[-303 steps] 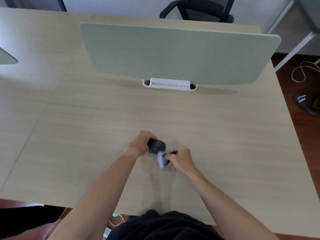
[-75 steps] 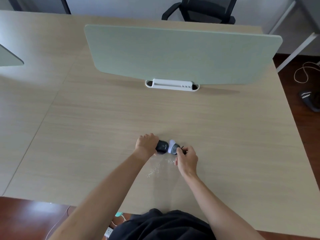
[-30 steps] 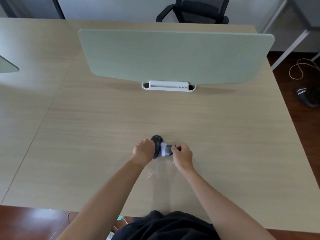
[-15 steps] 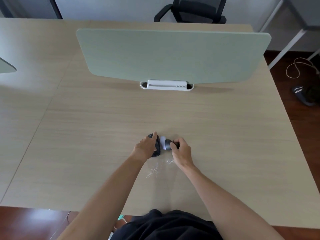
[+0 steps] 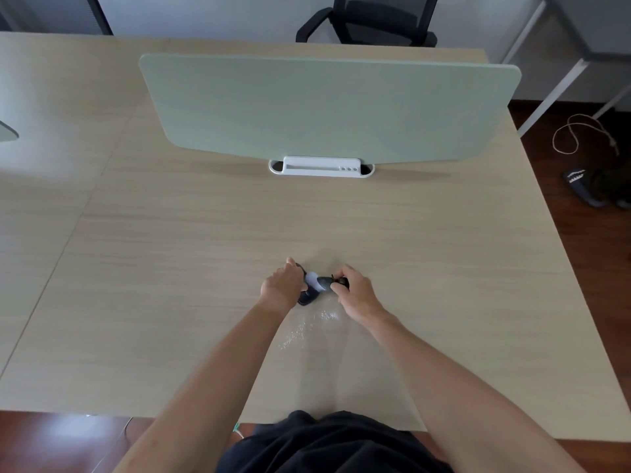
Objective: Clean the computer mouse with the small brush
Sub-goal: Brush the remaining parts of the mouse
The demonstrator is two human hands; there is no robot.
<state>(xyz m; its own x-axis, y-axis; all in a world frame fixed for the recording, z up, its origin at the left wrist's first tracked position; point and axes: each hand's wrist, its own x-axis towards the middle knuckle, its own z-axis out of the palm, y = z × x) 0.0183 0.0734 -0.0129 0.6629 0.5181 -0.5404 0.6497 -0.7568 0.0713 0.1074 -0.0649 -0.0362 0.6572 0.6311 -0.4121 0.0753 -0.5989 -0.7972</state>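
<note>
On the wooden desk, my left hand grips a black computer mouse, tipped on its side and mostly hidden under my fingers. My right hand pinches the dark handle of a small brush. Its white bristles press against the right side of the mouse. White specks of debris lie scattered on the desk just in front of both hands.
A pale green divider panel stands across the desk behind the hands, held in a white clip base. A black office chair sits beyond it. A slipper and a cord lie on the floor at right.
Over the last second the mouse has been tipped further onto its side and the brush has shifted along its right flank. Both hands stay in about the same spot.
</note>
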